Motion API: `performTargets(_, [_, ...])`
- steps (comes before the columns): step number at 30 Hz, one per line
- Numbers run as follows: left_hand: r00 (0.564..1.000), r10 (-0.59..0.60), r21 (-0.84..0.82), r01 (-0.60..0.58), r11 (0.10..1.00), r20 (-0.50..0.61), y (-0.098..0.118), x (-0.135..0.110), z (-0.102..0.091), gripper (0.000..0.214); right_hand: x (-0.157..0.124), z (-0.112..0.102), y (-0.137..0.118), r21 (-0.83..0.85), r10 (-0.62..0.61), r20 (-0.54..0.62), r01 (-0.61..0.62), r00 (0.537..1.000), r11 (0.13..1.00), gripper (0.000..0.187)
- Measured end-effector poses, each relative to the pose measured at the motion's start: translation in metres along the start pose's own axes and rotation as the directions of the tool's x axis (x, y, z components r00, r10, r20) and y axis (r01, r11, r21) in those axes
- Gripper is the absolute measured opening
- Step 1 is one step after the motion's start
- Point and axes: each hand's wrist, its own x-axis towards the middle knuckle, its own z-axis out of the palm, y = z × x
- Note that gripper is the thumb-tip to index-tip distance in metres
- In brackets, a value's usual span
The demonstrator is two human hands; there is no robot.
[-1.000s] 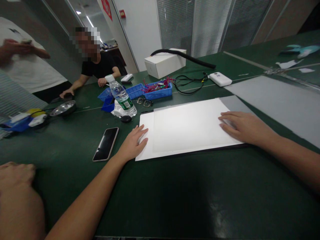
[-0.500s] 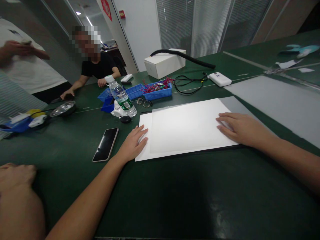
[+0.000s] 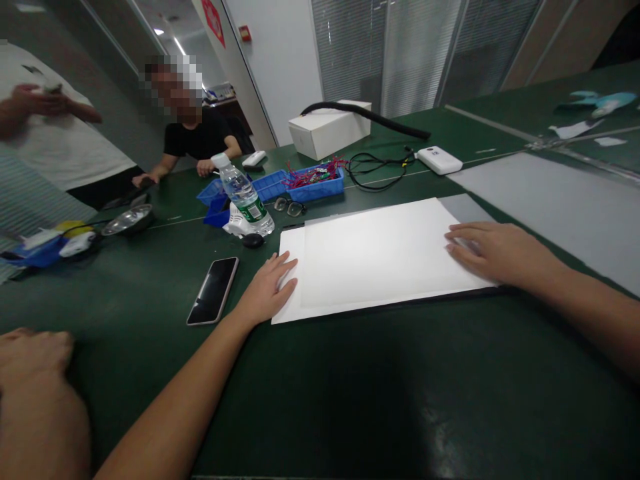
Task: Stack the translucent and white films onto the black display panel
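Observation:
White paper [image 3: 375, 257] lies flat on the green table, over a dark-edged board whose black rim shows along the near side. A second sheet edge is visible at the paper's left. My left hand [image 3: 270, 287] rests on the paper's left margin, fingers apart and flat. On the right edge lies my right hand [image 3: 500, 253], palm down with its fingers stretched out and nothing in them. Just left of my left hand is a phone [image 3: 213, 291], screen up.
Beyond the paper stand a water bottle [image 3: 245, 197], glasses [image 3: 289, 206], a blue tray [image 3: 317, 190] of red wires, a white box [image 3: 327, 133] and a white power bank [image 3: 439, 160]. Another person's arm [image 3: 40, 400] rests at left. Two people are across the table.
My right hand has slid a little to the right along the paper's right side. My left hand stays in place on the left margin.

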Motion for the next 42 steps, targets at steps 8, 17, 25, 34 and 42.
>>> performTargets(8, [1.000, 0.009, -0.008, -0.009, 1.000, -0.003, -0.001, 0.000, 0.000, 0.063, -0.001, -0.002, 0.002, -0.039, 0.044, 0.003, -0.044, 0.999, 0.998, 0.071])
performTargets(17, [1.000, 0.006, -0.025, -0.006, 1.000, -0.011, 0.002, 0.000, 0.000, 0.064, -0.001, 0.000, -0.020, -0.006, -0.042, -0.014, 0.042, 0.999, 0.999, 0.064])
performTargets(25, [1.000, 0.004, -0.005, -0.004, 1.000, -0.005, 0.000, 0.000, 0.000, 0.066, -0.002, 0.000, -0.026, -0.017, -0.072, -0.003, 0.071, 0.997, 0.997, 0.066])
performTargets(34, [1.000, 0.002, -0.003, -0.002, 1.000, -0.008, 0.000, 0.000, 0.000, 0.063, 0.001, -0.001, -0.001, -0.036, 0.055, 0.012, -0.055, 0.998, 0.998, 0.071])
performTargets(42, [1.000, -0.005, -0.017, 0.005, 1.000, 0.001, 0.003, -0.001, -0.002, 0.066, -0.001, 0.000, -0.007, -0.059, 0.013, 0.002, -0.013, 1.000, 0.998, 0.069])
